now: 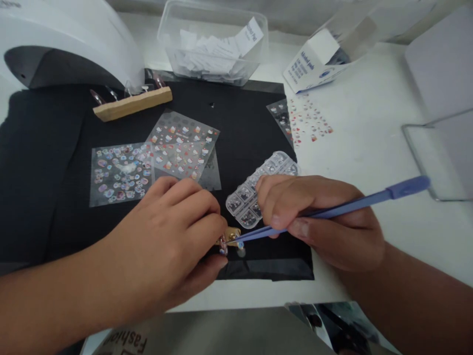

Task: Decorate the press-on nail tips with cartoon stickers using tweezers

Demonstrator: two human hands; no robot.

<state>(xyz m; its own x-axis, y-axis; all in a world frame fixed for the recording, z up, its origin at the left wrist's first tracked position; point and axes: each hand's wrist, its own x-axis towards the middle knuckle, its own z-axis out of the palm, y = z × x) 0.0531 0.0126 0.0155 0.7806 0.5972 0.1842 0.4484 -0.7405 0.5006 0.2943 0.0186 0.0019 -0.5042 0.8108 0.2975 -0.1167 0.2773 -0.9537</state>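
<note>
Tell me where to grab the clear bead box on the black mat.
Pinch the bead box across its two long edges at the far end, coming from above. It lies flat and narrow on the mat, and the right hand with the tweezers covers its near end.

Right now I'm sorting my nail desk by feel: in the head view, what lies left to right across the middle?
Sticker sheet → left hand → small nail on its holder → rhinestone case → right hand → tweezers' blue handle end.

Both forearms bare, no sleeves; left hand [166, 236], right hand [325, 222] ungloved, without rings; short nails.
</note>
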